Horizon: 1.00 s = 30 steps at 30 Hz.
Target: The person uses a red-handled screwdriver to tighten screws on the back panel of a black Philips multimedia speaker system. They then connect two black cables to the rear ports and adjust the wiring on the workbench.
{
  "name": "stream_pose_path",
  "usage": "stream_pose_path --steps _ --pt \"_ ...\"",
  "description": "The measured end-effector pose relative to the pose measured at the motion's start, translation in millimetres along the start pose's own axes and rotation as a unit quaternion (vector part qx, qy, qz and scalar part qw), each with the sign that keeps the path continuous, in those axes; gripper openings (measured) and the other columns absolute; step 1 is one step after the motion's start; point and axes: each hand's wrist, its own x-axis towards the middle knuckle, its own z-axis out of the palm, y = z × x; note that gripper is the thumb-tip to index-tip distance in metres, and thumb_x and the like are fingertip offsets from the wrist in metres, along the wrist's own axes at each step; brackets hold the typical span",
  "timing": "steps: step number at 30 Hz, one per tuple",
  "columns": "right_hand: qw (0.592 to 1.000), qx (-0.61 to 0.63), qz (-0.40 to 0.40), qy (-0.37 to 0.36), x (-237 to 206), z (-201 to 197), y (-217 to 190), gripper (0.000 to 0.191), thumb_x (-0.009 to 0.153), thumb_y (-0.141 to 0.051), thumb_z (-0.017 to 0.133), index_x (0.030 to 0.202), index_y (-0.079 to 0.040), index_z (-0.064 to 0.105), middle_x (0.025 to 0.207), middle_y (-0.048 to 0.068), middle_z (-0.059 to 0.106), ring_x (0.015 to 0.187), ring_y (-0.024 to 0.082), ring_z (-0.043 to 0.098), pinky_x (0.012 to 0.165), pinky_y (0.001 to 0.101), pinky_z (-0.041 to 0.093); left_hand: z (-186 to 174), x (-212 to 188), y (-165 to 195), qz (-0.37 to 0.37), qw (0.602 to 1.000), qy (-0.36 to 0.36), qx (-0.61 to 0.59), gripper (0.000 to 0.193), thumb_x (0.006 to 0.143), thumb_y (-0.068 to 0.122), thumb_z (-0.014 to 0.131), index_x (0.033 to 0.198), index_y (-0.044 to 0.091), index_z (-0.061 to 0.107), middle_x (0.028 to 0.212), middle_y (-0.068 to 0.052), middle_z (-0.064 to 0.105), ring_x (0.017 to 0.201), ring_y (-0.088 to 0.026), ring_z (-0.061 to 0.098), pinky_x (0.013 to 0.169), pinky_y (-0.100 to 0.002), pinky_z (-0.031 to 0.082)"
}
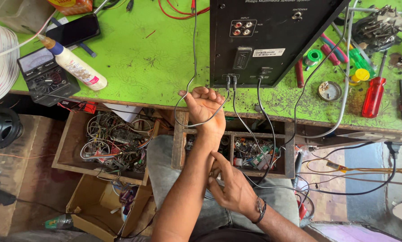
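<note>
My left hand (204, 105) reaches up to the front edge of the green workbench (147, 67), just below a black speaker box (268, 36) lying with its back panel up. Its fingers are curled in, with nothing clearly held. A thin grey cable (193, 54) comes down the bench, loops around this hand's wrist and rises to a plug at the box's lower edge. My right hand (231, 186), with a bead bracelet on the wrist, rests against my left forearm, its index finger stretched out and touching the arm.
On the bench lie a glue bottle (75, 65), an analogue meter (46, 76), a phone (73, 30), a red screwdriver (373, 96), pliers (333, 47) and solder. Two open wooden drawers (71, 148) below hold tangled wires and parts. Black cables hang at the right.
</note>
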Motion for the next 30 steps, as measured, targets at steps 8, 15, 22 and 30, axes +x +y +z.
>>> stream_pose_path --steps 8,15,22,30 --pt "1.000 0.020 -0.010 -0.018 -3 -2 -2 0.055 0.085 0.007 0.063 0.135 0.002 0.042 0.094 0.012 0.065 0.080 0.023 0.071 0.068 0.0347 0.057 -2 -1 -1 0.007 1.000 -0.021 -0.001 0.065 0.093 0.074 0.052 0.086 0.009 0.055 0.073 -0.005 0.053 0.069 -0.020 0.051 0.068 -0.037 0.044" --pt "0.999 0.020 0.024 -0.020 -4 -2 2 0.072 0.081 0.007 0.061 0.146 0.009 0.031 0.089 0.013 0.065 0.077 0.024 0.071 0.066 0.0352 0.057 -3 -4 -3 0.017 0.999 -0.035 -0.005 0.062 0.095 0.071 0.053 0.087 0.009 0.055 0.076 -0.005 0.053 0.072 -0.019 0.050 0.070 -0.037 0.044" --pt "0.999 0.018 0.026 -0.020 -8 -6 0 0.059 0.085 0.005 0.066 0.137 0.005 0.038 0.090 0.012 0.067 0.079 0.023 0.072 0.071 0.0357 0.056 5 -4 -4 0.021 1.000 0.006 -0.005 0.064 0.094 0.072 0.051 0.085 0.008 0.055 0.075 -0.004 0.053 0.070 -0.018 0.049 0.067 -0.036 0.043" --pt "0.998 0.057 0.021 -0.015 -8 -8 -5 0.059 0.087 0.008 0.059 0.144 0.006 0.043 0.093 0.014 0.067 0.078 0.023 0.071 0.071 0.0349 0.060 8 -6 -2 0.025 1.000 -0.008 -0.005 0.063 0.096 0.071 0.050 0.085 0.009 0.054 0.075 -0.003 0.052 0.070 -0.018 0.049 0.068 -0.036 0.044"
